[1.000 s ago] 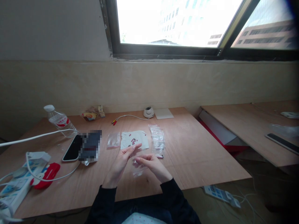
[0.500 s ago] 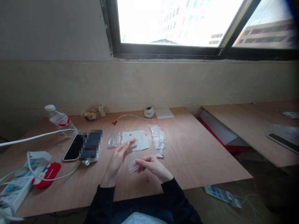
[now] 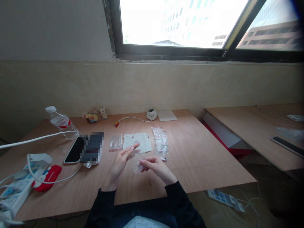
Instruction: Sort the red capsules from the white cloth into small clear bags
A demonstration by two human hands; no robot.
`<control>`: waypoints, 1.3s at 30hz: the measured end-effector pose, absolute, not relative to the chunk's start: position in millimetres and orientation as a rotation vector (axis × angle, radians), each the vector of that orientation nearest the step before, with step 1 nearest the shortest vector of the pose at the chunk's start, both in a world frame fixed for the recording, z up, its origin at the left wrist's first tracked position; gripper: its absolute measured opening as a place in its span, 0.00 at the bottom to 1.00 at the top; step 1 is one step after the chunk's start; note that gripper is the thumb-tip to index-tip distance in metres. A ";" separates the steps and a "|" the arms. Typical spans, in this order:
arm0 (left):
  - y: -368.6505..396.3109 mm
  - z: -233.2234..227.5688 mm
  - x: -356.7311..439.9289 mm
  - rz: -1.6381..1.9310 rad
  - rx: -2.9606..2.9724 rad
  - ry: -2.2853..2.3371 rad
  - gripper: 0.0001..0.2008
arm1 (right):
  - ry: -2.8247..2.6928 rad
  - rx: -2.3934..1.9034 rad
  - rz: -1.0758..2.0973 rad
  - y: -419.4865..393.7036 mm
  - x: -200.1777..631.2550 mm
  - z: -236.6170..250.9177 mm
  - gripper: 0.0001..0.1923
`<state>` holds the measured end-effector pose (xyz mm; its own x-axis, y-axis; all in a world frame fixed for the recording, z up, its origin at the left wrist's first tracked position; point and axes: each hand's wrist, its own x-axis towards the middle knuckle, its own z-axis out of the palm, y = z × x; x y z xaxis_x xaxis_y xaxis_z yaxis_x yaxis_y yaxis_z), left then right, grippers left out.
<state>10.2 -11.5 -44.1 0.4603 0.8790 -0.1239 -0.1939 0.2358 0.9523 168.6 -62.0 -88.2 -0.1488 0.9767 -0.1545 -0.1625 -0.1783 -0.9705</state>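
Note:
My right hand (image 3: 155,166) is closed, thumb against fingers, on a small clear plastic bag (image 3: 137,169) that hangs off to its left; the contents are too faint to make out. Facing it, my left hand (image 3: 122,160) has its fingers stretched out towards the right, and no held thing can be made out in it. Just beyond the left fingertips lies a white cloth-like sheet (image 3: 143,145) with a few tiny dark red bits on it. Right of the sheet, several overlapping clear zip bags (image 3: 161,141) form a column. Another stack of clear bags (image 3: 115,142) lies to its left.
On the left are a water bottle (image 3: 63,123), a phone (image 3: 74,152), a blurred-out dark device (image 3: 92,147), a red case (image 3: 48,179), and a power strip (image 3: 17,186) with cables. A dome camera (image 3: 151,114) and white card (image 3: 167,115) sit at the back edge.
My right hand has shifted slightly, and the plastic bag in it now looks more bunched and lies a little further right. My left hand has barely moved.

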 end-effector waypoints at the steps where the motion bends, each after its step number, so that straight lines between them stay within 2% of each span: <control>1: -11.3 -44.1 9.9 0.862 1.070 0.784 0.17 | -1.081 -1.128 1.506 -61.7 168.7 -87.3 0.18; 14: -8.4 -48.2 4.9 0.906 1.034 0.829 0.17 | -1.049 -1.109 1.493 -62.3 168.3 -88.8 0.18; 25: -17.4 -49.4 12.3 0.765 1.121 0.854 0.18 | -0.973 -1.092 1.384 -61.2 170.0 -88.0 0.16; 32: -15.4 -44.2 10.3 0.796 1.144 0.907 0.16 | -0.823 -1.030 1.262 -60.3 170.5 -78.9 0.26; 39: -16.5 -46.6 10.8 0.760 1.186 0.866 0.14 | -1.023 -1.011 1.309 -64.8 170.8 -71.6 0.16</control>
<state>10.8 -16.5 -46.6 0.4740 0.8649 -0.1651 -0.0514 0.2143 0.9754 170.8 -64.8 -71.6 0.0036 0.9999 0.0122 -0.2533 0.0127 -0.9673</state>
